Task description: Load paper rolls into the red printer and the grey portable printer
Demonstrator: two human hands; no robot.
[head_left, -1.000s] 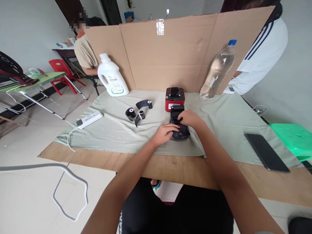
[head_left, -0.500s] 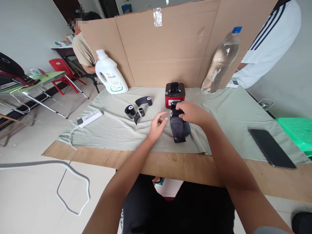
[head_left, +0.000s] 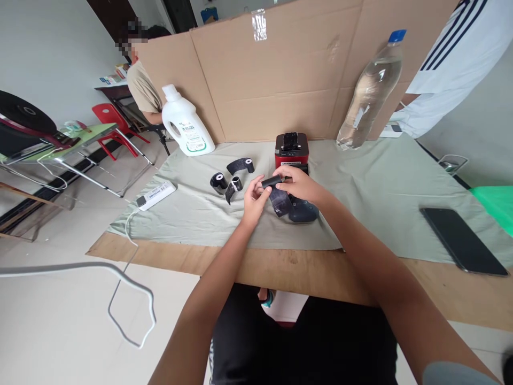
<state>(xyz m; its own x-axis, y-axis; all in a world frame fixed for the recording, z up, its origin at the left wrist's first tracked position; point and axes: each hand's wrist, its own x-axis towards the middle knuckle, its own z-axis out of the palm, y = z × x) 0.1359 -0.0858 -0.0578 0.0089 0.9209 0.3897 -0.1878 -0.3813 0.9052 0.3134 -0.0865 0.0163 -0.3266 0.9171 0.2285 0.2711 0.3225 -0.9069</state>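
Observation:
A black paper roll (head_left: 271, 182) with a loose tail hanging toward the table is held up between both hands. The fingers of my left hand (head_left: 255, 201) close on its left end. My right hand (head_left: 298, 184) grips the other end with thumb and fingers. Below my right hand lies a dark rounded device (head_left: 303, 212), partly covered by the tail and the hand. Behind the hands stands a small red and black box-shaped machine (head_left: 292, 149) with a black strip on top, like a receipt printer. Several partly unrolled black rolls (head_left: 236, 184) lie left of my left hand.
A white detergent bottle (head_left: 187, 125) and a clear water bottle (head_left: 372, 96) lean against a cardboard panel (head_left: 276, 69). A white power strip (head_left: 157, 195) lies at the left, a black phone (head_left: 463, 240) at the right. Two other people are partly visible beyond the panel.
My right hand has lifted the black roll from over the dark device and brought it left. My left hand has closed on its other end. The view has shifted slightly.

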